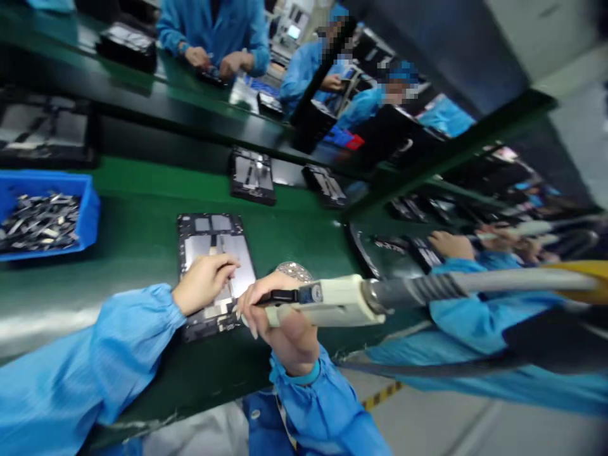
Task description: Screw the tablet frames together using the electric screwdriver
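Observation:
A tablet's opened body lies on the green bench, showing silver battery panels and a dark frame. My left hand rests over its middle, fingers curled and thumb near the forefinger; whatever is between them is too small to make out. In my right hand is a pale electric screwdriver with a black lever, held nearly level. Its front end points at the tablet's lower right edge, and my fingers hide the tip. A round dish of small shiny pieces sits just behind my right hand.
On the left stands a blue bin full of small metal parts. More opened tablets lie along the back of the green bench. A thick cable runs right from the screwdriver. Co-workers in blue sleeves work at right and across.

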Tool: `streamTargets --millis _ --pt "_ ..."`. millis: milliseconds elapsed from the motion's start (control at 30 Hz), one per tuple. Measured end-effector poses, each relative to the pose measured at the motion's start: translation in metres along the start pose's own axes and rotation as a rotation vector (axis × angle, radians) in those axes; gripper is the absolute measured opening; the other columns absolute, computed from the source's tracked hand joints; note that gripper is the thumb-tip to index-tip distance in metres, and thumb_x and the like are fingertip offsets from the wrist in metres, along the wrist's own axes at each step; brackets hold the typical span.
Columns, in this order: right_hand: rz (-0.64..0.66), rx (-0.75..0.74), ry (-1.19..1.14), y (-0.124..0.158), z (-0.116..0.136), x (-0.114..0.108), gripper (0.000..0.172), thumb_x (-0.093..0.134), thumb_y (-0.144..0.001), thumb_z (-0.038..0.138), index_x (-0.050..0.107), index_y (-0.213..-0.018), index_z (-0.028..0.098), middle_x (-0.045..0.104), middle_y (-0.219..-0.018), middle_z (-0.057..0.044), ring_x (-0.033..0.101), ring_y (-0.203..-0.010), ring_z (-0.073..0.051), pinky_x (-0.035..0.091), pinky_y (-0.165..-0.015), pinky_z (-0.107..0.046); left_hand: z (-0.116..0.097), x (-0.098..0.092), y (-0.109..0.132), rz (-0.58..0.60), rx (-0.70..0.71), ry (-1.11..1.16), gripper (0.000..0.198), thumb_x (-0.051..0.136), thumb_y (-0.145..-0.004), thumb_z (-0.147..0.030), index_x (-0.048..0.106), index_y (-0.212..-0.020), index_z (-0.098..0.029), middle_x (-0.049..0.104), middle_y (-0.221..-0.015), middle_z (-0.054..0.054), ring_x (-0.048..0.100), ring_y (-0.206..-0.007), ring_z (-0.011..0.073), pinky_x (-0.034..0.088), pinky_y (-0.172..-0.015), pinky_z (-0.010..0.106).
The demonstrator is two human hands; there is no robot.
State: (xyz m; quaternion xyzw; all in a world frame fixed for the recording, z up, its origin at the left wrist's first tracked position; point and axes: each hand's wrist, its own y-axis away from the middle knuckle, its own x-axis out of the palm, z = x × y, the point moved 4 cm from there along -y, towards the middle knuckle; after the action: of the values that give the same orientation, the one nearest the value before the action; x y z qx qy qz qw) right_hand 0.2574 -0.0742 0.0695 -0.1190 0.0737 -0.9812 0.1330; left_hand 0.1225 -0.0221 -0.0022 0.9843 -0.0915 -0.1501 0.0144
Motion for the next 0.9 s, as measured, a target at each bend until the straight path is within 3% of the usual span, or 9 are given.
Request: streamTargets --millis 100,167,267,367,533,633,767,900 --pt "-0.134 -0.152 0.016 -0.007 0.016 -0.03 0.053 0.071 -0.08 0.075 0.073 -0.09 0.023 0.044 -0.044 0.007 0.047 -0.038 -0.016 0.049 -0.05 -0.035 0.004 -0.007 -0.001 0.024 -0.044 0.07 0.029 0.065 -0.079 -0.047 0.073 -0.088 -0.019 0.074 -0.072 0.006 0.064 -0.058 0.0199 0.051 -0.058 0.028" --pt "-0.281 -0.213 0.003 -0.014 0.023 -0.057 0.047 0.075 -0.078 0.07 0.069 -0.081 0.023 0.041 -0.042 0.008 0.042 -0.035 -0.013 0.046 -0.046 -0.032 0.001 -0.01 0.001 0.021 -0.075 0.099 0.037 0.069 -0.076 -0.053 0.072 -0.09 -0.019 0.071 -0.067 0.005 0.061 -0.054 0.0186 0.049 -0.053 0.028" --pt "-0.468 -0.217 -0.01 -0.021 0.019 -0.095 0.045 0.076 -0.075 0.065 0.062 -0.068 0.023 0.04 -0.039 0.007 0.041 -0.034 -0.012 0.04 -0.041 -0.028 -0.003 -0.011 0.005 -0.005 -0.114 0.1 0.045 0.074 -0.073 -0.06 0.074 -0.09 -0.019 0.067 -0.061 0.004 0.06 -0.053 0.0187 0.046 -0.049 0.027" --pt "-0.568 -0.19 -0.011 -0.024 0.006 -0.117 0.041 0.076 -0.074 0.06 0.067 -0.072 0.02 0.04 -0.038 0.008 0.039 -0.033 -0.01 0.042 -0.041 -0.027 -0.002 -0.012 0.006 -0.018 -0.156 0.136 0.05 0.081 -0.067 -0.063 0.076 -0.086 -0.018 0.07 -0.063 0.006 0.065 -0.058 0.0207 0.052 -0.053 0.028" --pt "-0.623 -0.16 -0.025 -0.024 -0.01 -0.126 0.04 0.081 -0.072 0.056 0.069 -0.071 0.018 0.045 -0.038 0.006 0.044 -0.034 -0.01 0.049 -0.045 -0.027 0.003 -0.015 0.006 -0.039 -0.267 0.251 0.07 0.093 -0.048 -0.068 0.075 -0.089 -0.014 0.08 -0.084 0.014 0.077 -0.076 0.0291 0.063 -0.066 0.033" --pt "-0.628 -0.141 -0.047 -0.026 -0.015 -0.126 0.039 0.083 -0.071 0.054 0.069 -0.072 0.018 0.046 -0.038 0.007 0.043 -0.033 -0.01 0.045 -0.042 -0.026 -0.001 -0.018 0.006 -0.024 -0.281 0.275 0.076 0.09 -0.051 -0.075 0.076 -0.093 -0.014 0.081 -0.095 0.017 0.079 -0.087 0.0318 0.066 -0.073 0.036" --pt "-0.626 -0.147 -0.035 -0.029 -0.019 -0.125 0.037 0.083 -0.072 0.052 0.068 -0.069 0.018 0.046 -0.038 0.007 0.043 -0.034 -0.009 0.047 -0.044 -0.026 -0.004 -0.027 0.007 -0.014 -0.26 0.214 0.071 0.085 -0.058 -0.078 0.08 -0.089 -0.015 0.081 -0.098 0.015 0.078 -0.085 0.029 0.068 -0.078 0.037" --pt "-0.633 -0.144 -0.032 -0.031 -0.02 -0.126 0.036 0.083 -0.072 0.05 0.069 -0.07 0.017 0.047 -0.038 0.007 0.043 -0.034 -0.009 0.047 -0.044 -0.026 0.0 -0.042 0.007 -0.113 -0.29 0.19 0.065 0.093 -0.049 -0.07 0.083 -0.085 -0.017 0.081 -0.091 0.011 0.076 -0.078 0.0252 0.067 -0.077 0.034"
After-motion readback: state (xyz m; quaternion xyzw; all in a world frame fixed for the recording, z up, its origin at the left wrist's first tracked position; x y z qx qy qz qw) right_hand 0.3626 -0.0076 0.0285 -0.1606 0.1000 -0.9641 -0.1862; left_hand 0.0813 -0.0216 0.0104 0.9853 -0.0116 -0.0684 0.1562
